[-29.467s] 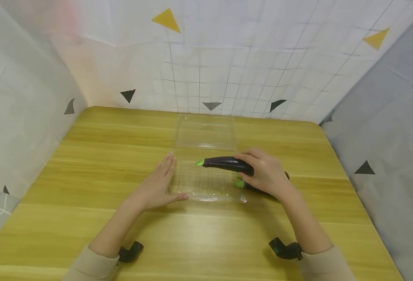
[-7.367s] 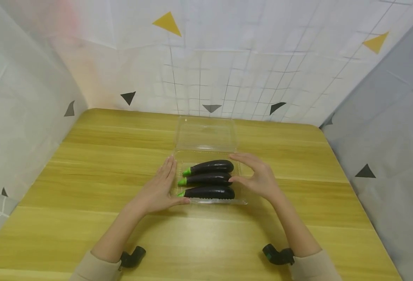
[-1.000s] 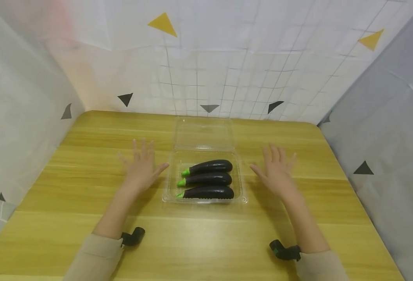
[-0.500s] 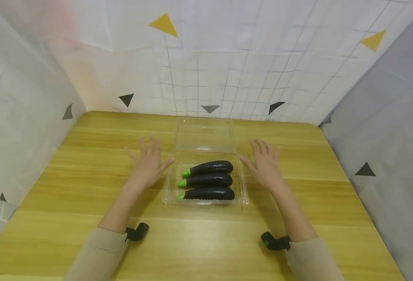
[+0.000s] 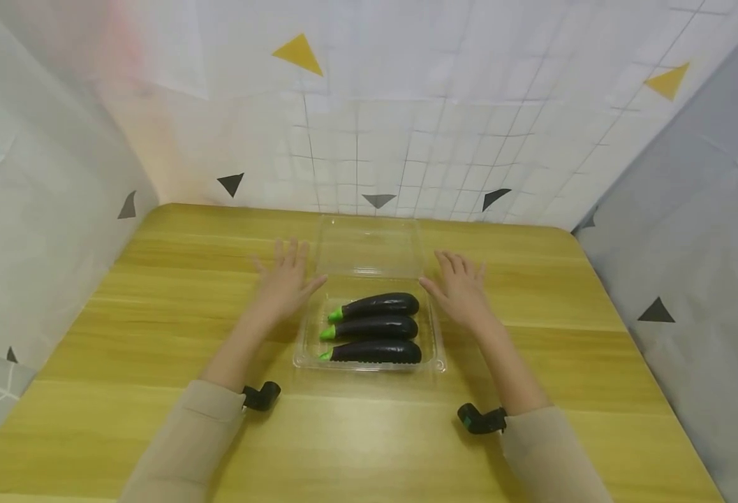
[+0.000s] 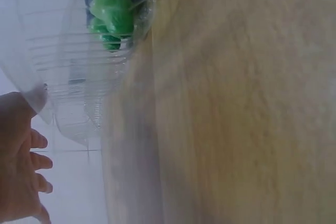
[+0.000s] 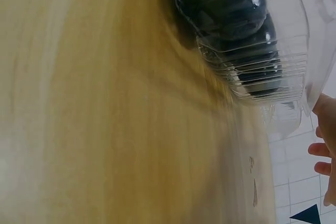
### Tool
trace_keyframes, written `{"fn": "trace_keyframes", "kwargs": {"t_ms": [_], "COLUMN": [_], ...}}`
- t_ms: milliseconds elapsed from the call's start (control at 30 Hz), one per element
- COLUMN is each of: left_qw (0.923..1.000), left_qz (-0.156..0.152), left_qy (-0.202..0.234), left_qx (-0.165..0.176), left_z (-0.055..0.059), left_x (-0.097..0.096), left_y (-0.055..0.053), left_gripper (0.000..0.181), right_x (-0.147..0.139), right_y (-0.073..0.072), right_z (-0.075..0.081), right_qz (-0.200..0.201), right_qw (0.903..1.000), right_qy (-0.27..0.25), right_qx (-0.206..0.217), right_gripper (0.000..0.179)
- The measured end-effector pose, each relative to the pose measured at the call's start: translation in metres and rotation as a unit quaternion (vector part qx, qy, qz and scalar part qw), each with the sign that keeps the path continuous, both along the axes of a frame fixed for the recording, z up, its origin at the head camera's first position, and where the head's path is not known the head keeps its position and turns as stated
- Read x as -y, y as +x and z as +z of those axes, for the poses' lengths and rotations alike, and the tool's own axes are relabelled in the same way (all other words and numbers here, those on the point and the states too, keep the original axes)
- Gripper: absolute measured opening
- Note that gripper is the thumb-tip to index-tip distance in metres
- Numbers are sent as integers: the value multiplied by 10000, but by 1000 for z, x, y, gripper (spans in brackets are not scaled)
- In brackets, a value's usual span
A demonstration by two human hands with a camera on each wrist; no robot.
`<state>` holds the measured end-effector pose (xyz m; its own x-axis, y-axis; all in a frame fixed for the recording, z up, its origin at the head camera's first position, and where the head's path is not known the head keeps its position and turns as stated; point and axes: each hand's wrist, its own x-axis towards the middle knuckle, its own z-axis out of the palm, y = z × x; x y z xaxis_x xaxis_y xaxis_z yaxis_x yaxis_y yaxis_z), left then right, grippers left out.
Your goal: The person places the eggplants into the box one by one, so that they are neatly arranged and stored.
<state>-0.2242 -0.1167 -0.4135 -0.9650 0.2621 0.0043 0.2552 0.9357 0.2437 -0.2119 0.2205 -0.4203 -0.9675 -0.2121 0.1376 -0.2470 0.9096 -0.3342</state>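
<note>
Three dark purple eggplants with green stem ends lie side by side in a clear plastic clamshell box. Its lid is folded back towards the wall. My left hand is at the rear left corner, fingers spread, thumb tip overlapping the rim in the head view. At the rear right corner is my right hand, its thumb tip right by the rim and fingers pointing forward. Green stems show through the box in the left wrist view; rounded eggplant ends show in the right wrist view.
The box stands mid-table on a wood-grain tabletop. A pale wall with triangle marks rises behind the table, with grey panels at both sides. Black wrist cameras project inward from both sleeves.
Earlier my right hand carried an eggplant over the box; later three lay inside. Over the last second both hands have moved from beside the box inward and forward to its rear corners.
</note>
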Motion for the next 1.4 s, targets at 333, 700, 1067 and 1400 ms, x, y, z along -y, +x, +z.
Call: {"fn": "trace_keyframes", "kwargs": {"t_ms": [333,700,1067,1400], "left_qw": [9691,8634,8297,8525], "left_qz": [146,1183,1413,1262], "left_qy": [2406,4570,5228,5010], "left_qx": [522,1779,1357,797], "left_z": [-11,-5,-7,-14], "left_x": [-2,-8,-18,-20], "left_y": [-15,-15,-16,-15], "left_gripper": [67,59,44,34], "right_x": [0,-2,4,9], "right_y": [-9,-14,-11,-10], "right_z": [-8,-14,-9,-9], "right_qz": [162,182,-16,-161], "right_qw": [9975,9816,9602,9591], "right_qy": [-533,-1707,-2729,-2825], "right_qx": [430,835,588,124], "right_gripper": [70,67,55,45]}}
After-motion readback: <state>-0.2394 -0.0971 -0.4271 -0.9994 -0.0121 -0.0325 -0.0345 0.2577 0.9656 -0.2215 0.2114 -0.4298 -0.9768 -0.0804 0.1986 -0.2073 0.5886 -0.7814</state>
